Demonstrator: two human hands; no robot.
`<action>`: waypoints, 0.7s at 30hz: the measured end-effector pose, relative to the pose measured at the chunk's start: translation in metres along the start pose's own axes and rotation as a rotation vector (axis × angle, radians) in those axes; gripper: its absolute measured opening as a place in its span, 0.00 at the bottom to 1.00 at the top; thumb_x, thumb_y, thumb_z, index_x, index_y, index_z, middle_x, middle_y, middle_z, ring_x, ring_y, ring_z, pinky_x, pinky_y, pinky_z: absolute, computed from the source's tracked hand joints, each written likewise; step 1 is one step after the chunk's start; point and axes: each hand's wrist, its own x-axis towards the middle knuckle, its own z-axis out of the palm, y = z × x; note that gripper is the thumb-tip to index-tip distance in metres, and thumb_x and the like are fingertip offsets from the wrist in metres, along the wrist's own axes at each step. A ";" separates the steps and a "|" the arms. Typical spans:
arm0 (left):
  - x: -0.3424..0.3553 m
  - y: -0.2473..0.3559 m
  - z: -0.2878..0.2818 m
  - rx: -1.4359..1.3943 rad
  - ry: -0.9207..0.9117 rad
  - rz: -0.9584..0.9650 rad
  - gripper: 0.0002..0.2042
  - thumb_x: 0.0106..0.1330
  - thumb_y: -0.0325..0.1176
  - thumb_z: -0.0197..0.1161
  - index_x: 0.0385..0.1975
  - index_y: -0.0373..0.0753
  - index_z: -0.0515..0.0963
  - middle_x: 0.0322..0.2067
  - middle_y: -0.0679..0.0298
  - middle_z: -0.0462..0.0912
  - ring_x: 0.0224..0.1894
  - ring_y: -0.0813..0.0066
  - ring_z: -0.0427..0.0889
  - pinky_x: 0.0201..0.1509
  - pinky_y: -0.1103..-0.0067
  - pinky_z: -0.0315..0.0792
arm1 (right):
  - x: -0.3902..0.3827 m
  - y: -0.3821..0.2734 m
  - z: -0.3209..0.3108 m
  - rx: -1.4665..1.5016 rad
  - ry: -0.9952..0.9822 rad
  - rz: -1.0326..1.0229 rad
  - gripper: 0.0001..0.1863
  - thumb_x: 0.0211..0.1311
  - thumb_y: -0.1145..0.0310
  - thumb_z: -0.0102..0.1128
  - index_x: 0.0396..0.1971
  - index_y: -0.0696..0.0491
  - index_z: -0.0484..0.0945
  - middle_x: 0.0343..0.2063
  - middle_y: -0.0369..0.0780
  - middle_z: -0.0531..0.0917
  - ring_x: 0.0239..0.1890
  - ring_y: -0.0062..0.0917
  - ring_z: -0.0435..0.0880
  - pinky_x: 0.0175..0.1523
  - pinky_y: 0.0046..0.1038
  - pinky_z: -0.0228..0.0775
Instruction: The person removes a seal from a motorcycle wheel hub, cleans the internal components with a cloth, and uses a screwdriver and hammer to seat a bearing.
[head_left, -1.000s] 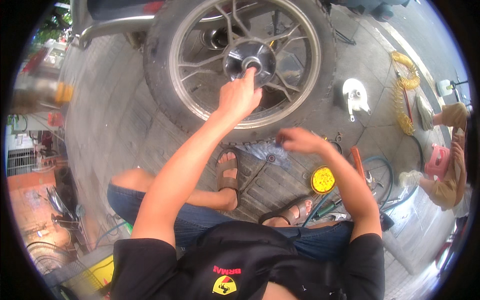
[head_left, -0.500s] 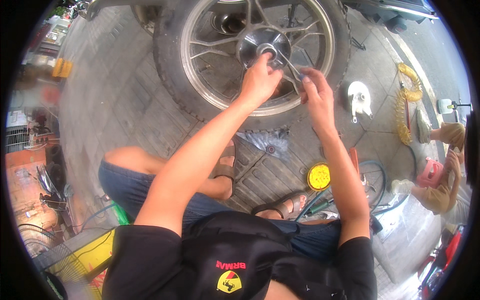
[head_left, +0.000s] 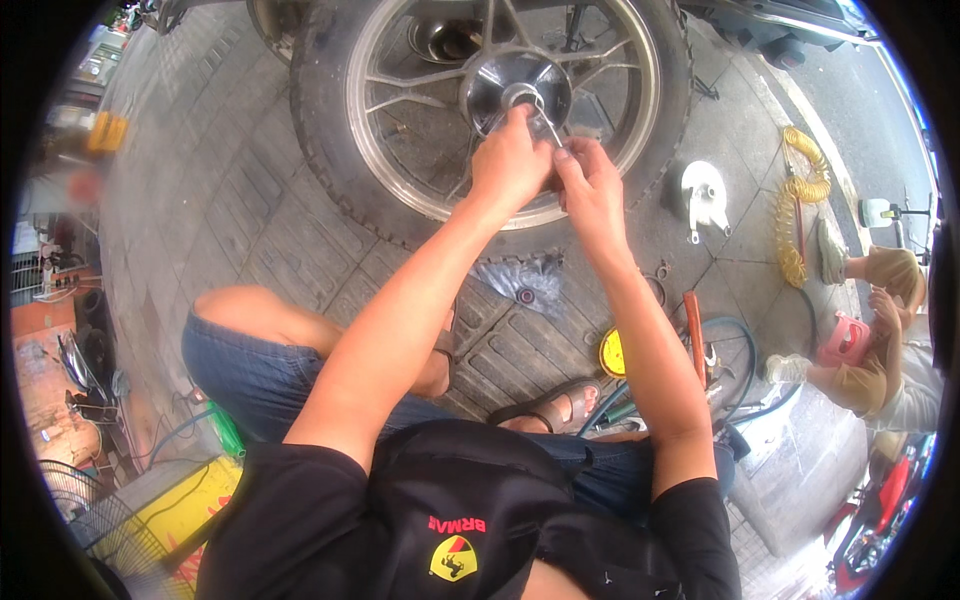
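Observation:
A large motorcycle wheel (head_left: 665, 120) lies flat at the top of the view, its spoked cast rim round a shiny dark hub (head_left: 483, 78). My left hand (head_left: 505, 160) is at the hub, index finger at its central ring (head_left: 521, 93), other fingers curled; what they hold, if anything, is hidden. My right hand (head_left: 592, 195), just right of it, pinches a thin metal rod tool (head_left: 549, 128) whose far end reaches the ring. Below the tyre a crumpled grey-blue cloth (head_left: 505, 276) bears a small dark ring (head_left: 526, 296).
Right of the wheel lie a white metal plate part (head_left: 705, 192), yellow coiled hose (head_left: 808, 178), yellow tin (head_left: 612, 355), red-handled tool (head_left: 694, 335) and hoses. A seated person (head_left: 890, 350) is at far right beside a pink stool (head_left: 842, 340). A fan (head_left: 75, 500) is lower left.
My right hand has risen from below the tyre to the hub, with the rod now visible in its fingers. My left hand stays at the hub's centre.

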 end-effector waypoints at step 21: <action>-0.001 -0.004 -0.007 -0.069 0.008 0.020 0.21 0.63 0.35 0.59 0.55 0.36 0.75 0.33 0.42 0.85 0.41 0.42 0.84 0.48 0.56 0.75 | 0.005 0.002 0.014 -0.163 0.103 -0.134 0.15 0.64 0.63 0.57 0.43 0.59 0.77 0.27 0.50 0.84 0.33 0.41 0.84 0.42 0.39 0.73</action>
